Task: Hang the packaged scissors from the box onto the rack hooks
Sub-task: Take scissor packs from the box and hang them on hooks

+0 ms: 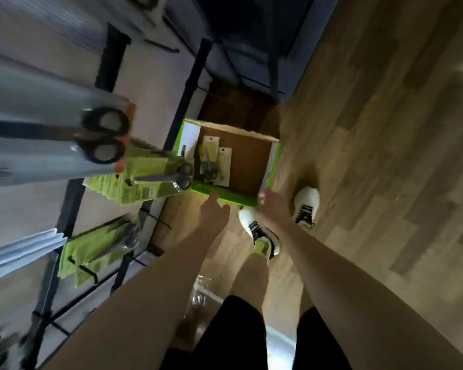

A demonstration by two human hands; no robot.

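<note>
At far left, rack (72, 198): black frame with hooks carrying hung scissors packs (150, 177), green-backed, several rows; one large black-handled pair (102, 138) nearest the camera, blurred. Centre, on the wood floor (372, 129): open box (274, 161), green-edged, holding two packaged scissors (213, 161) against its left side. Left hand (211, 209): fingers extended, relaxed, tips at the box's near wall, holding nothing. Right hand (271, 202): at the near right corner; grip cannot be told. Right: white shoes (306, 204).
</note>
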